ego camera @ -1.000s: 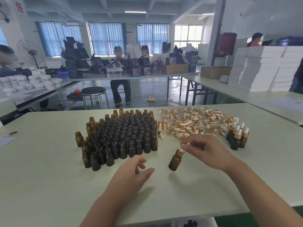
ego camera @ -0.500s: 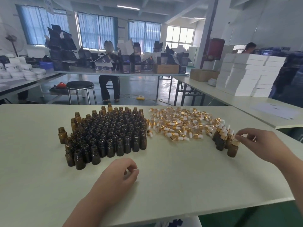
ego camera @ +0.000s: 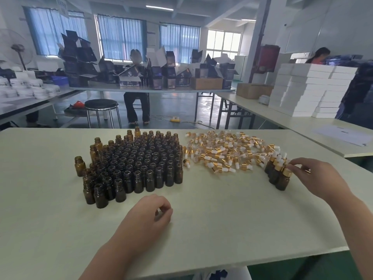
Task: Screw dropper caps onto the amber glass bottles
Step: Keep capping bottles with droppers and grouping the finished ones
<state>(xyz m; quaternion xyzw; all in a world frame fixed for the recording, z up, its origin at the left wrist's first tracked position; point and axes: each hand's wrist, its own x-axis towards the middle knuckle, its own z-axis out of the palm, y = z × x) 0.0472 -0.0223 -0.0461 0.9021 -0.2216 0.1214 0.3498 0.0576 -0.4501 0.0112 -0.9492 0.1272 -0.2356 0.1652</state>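
Right hand [ego camera: 314, 178] is pinching a finished bottle [ego camera: 282, 180] by its top, standing it with the capped group [ego camera: 271, 165], apart from undone work | left hand [ego camera: 148, 216] is resting loosely curled, empty, near open bottles [ego camera: 137, 164] | caps [ego camera: 224, 154] are lying between

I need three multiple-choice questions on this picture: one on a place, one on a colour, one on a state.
1. Where does the pile of dropper caps lie? A. left of the open bottles B. between the open bottles and the capped bottles C. in the left hand
2. What colour are the caps' collars? A. gold B. blue C. black
3. What does the left hand do? A. holds a bottle B. holds a cap C. rests on the table, holding nothing
1 B: open bottles on its left, capped ones on its right. 2 A: they shine gold. 3 C: fingers loosely curled, empty.
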